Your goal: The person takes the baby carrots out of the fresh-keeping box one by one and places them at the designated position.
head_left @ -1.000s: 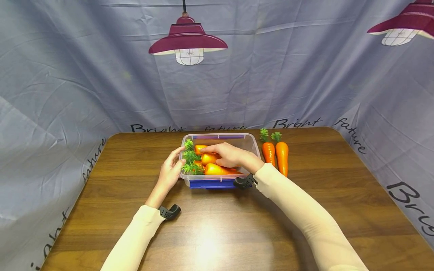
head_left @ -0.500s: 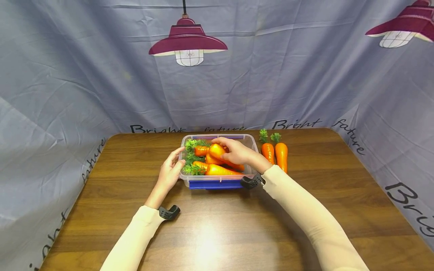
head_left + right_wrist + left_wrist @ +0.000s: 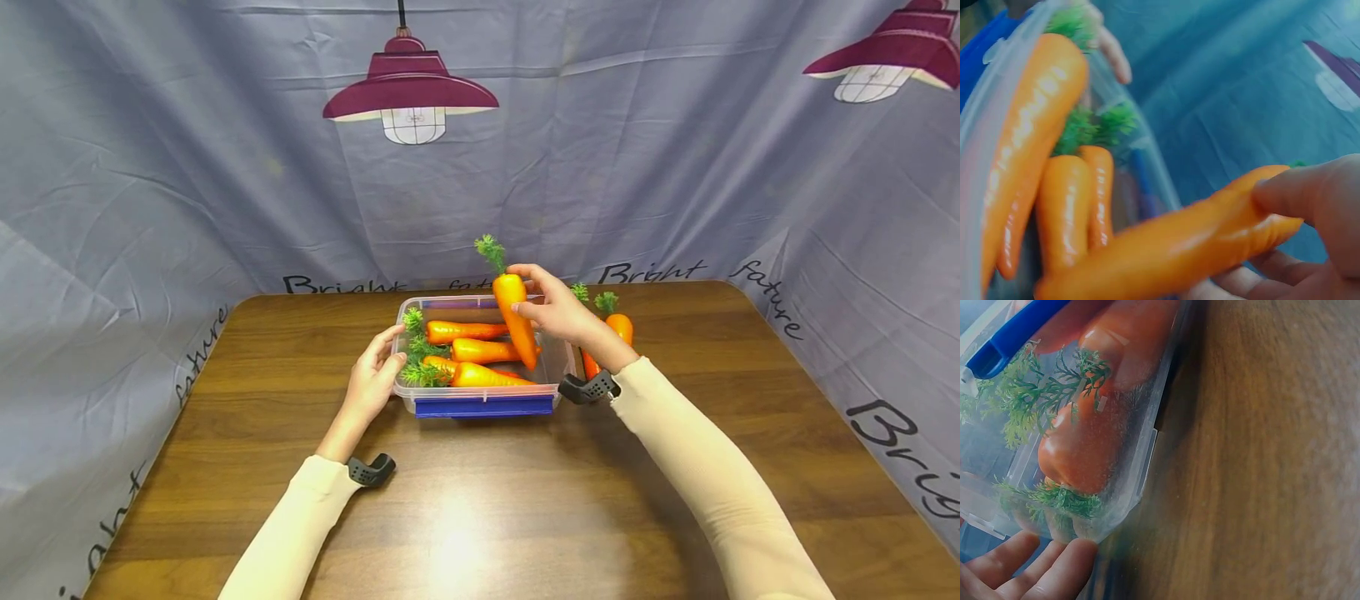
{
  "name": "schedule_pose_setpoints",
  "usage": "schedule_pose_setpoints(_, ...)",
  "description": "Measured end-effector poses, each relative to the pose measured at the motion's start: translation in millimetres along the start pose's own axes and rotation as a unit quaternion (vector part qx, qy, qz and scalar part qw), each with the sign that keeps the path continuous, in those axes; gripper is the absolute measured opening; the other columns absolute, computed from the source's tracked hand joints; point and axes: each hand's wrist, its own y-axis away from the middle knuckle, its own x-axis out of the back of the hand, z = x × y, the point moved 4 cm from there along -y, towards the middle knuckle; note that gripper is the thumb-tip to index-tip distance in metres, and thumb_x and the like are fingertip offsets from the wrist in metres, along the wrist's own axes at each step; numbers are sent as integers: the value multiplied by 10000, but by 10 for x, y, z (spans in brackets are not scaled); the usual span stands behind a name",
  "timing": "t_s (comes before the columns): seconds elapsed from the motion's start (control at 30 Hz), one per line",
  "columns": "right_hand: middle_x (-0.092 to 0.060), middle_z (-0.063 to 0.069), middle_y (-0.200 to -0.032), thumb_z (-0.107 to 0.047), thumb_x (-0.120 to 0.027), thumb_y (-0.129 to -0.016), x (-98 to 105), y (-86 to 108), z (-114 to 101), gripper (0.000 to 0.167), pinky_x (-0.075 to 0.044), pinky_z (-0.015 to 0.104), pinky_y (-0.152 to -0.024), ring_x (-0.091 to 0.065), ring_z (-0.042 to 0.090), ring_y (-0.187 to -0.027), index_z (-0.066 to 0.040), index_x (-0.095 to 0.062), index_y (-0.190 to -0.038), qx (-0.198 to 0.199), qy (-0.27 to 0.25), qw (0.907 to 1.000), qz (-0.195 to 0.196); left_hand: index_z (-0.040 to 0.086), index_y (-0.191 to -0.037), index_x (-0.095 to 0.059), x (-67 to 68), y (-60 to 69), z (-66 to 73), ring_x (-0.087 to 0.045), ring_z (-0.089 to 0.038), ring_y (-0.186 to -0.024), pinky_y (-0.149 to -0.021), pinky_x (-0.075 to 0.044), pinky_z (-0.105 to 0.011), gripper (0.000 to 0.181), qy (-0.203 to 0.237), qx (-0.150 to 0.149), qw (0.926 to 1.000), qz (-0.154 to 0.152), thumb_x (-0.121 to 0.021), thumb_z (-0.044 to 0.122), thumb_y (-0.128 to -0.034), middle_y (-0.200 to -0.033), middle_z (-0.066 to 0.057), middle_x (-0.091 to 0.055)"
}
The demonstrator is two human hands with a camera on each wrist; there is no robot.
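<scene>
While the left hand rests at the left end of the clear box (image 3: 517,391) in the head view, the right hand (image 3: 558,308) pinches a carrot (image 3: 516,323) above the box's right half. Left hand (image 3: 372,373): thumb spread from the fingers, tips at the rim. Held carrot is tilted: green top (image 3: 490,250) up and to the left, tip down toward the near right. Can't tell if the tip touches anything. Four carrots (image 3: 483,351) lie in the box, greens to the left. Blue latch (image 3: 483,407) on the near side. Two more carrots (image 3: 621,327) on the table (image 3: 300,400), right of the box, partly hidden by the right hand and wrist. Curtain (image 3: 600,167) behind, printed with lamps (image 3: 411,87) and lettering.

Left wrist view: left fingertips touch the box's end wall. Carrots and greens show through the plastic, another blue latch (image 3: 1016,337) upper left, bare table to the right.

Right wrist view, blurred: thumb on top of the held carrot near its thick end, fingers beneath. Its narrow end points lower left, across the box. Left hand's fingers show at the box's far end.
</scene>
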Motion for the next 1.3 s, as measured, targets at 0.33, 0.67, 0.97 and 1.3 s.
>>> schedule_pose_setpoints(0.33, -549, 123, -1244, -48, -555, -1015, 523, 236, 185, 528, -618, 299, -717, -668, 140, -943, -133, -377, -1505, -556, -1541, 9851, 524, 116, -1499, -488, 27, 5, -17, -471, -367, -1440, -1178, -397, -532, 481, 107, 71, 9999, -20, -520, 91, -1019, -1543, -193, -498)
schedule_pose_setpoints(0.67, -622, -52, -1007, -49, -566, -1015, 964, 537, 425, 354, -599, 270, -648, -659, 91, -789, -300, -490, -1253, -838, -2355, 9651, 785, 78, -1494, -483, 49, 17, -12, -411, -372, -1483, -1219, -341, -532, 469, 102, 28, 9999, 1, -504, 63, -1026, -1588, -168, -448)
schedule_pose_setpoints(0.97, -568, -97, -1037, -67, -547, -1020, 1291, 780, 848, 379, -611, 284, -664, -665, 56, -768, -279, -436, -1314, -1278, -1740, 9703, 1089, 87, -1493, -487, 14, 4, -29, -441, -371, -1461, -1195, -374, -538, 471, 120, 80, 9999, -3, -513, 76, -1022, -1569, -175, -471)
schedule_pose_setpoints(1.3, -571, -117, -949, -126, -575, -1005, 1444, 965, 1462, 623, -609, 321, -706, -653, 28, -751, -57, -247, -1530, -2024, -1100, 9653, 1233, 81, -1489, -493, -9, -16, -14, -503, -355, -1413, -1128, -449, -351, 479, 95, 51, 9999, 31, -512, 57, -1012, -1528, -202, -514)
